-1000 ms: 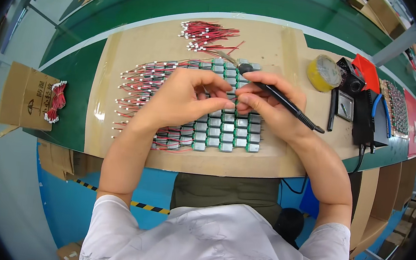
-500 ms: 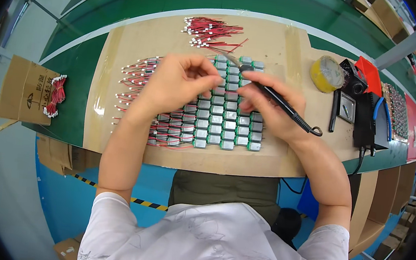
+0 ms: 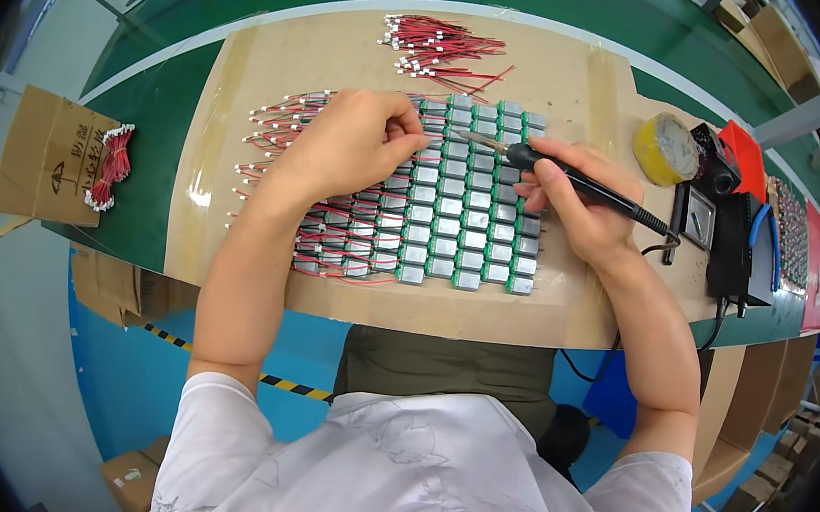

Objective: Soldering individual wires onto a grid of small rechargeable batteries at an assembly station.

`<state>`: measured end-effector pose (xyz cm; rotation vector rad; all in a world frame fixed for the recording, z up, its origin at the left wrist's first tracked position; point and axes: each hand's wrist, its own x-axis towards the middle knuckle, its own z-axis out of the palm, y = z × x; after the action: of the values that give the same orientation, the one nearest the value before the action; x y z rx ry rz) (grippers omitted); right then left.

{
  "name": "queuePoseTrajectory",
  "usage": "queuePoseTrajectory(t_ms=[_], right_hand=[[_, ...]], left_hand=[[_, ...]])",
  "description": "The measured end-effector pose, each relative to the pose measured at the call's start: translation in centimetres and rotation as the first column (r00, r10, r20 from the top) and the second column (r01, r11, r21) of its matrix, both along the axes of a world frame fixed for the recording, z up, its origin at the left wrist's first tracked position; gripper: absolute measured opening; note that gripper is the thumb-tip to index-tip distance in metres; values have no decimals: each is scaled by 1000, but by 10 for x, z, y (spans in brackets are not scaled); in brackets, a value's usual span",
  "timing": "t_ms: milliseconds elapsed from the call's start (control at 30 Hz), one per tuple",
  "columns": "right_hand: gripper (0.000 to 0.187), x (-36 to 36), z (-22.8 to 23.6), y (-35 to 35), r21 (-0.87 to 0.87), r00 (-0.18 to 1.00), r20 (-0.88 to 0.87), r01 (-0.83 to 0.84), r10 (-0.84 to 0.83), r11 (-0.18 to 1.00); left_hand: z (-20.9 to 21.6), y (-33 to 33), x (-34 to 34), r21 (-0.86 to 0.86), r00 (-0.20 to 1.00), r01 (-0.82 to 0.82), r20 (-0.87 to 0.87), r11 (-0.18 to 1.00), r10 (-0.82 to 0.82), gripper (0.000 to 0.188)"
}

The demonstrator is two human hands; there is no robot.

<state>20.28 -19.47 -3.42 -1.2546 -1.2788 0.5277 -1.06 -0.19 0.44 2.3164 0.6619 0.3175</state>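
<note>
**Soldering iron over the cell grid**

Black pen-shaped soldering iron (image 3: pixel 575 178) sits in right hand (image 3: pixel 582 208), fingers pinched round the grip, tip over upper rows of small silver-green cells w/ red wires (image 3: pixel 455 201) on tan board (image 3: pixel 351 53). Judged light, stiff, hot-tipped; hold by handle only. Left hand (image 3: pixel 351 147) curled, pressing wires. Vs 1 s ago: left hand shifted up-left, iron tip higher.

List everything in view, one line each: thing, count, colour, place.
small motors: dozens, silver and green, in rows mid-board
loose wires: one bundle, red, top of board
tape roll: one, yellow, right of board
soldering station: one, black, far right
cardboard box: one, brown, far left
soldering iron: one, black, in right hand
left hand: on the motors' wires
right hand: gripping the iron
</note>
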Motion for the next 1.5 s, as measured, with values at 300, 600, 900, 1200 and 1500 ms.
queuePoseTrajectory(t_ms=[300,600,900,1200,1500], right_hand=[[21,-3,-1,1,-15,998,-64,4,-5,1000],[20,-2,1,1,1,1000,-6,17,-17,1000],[19,-2,1,2,9,1000,17,18,-19,1000],[19,-3,3,2,8,999,31,16,-16,1000],[19,-2,3,2,6,999,48,14,-15,1000]], left_hand=[[-2,-2,1,4,1000,0,0,1000,0,14],[-4,-2,3,30,1000,8,4,1000,-9,15],[-3,-2,1,24,1000,11,-3,1000,-11,15],[-3,-2,2,50,1000,18,-4,999,-18,16],[-3,-3,2,75,1000,16,0,997,-16,16]])
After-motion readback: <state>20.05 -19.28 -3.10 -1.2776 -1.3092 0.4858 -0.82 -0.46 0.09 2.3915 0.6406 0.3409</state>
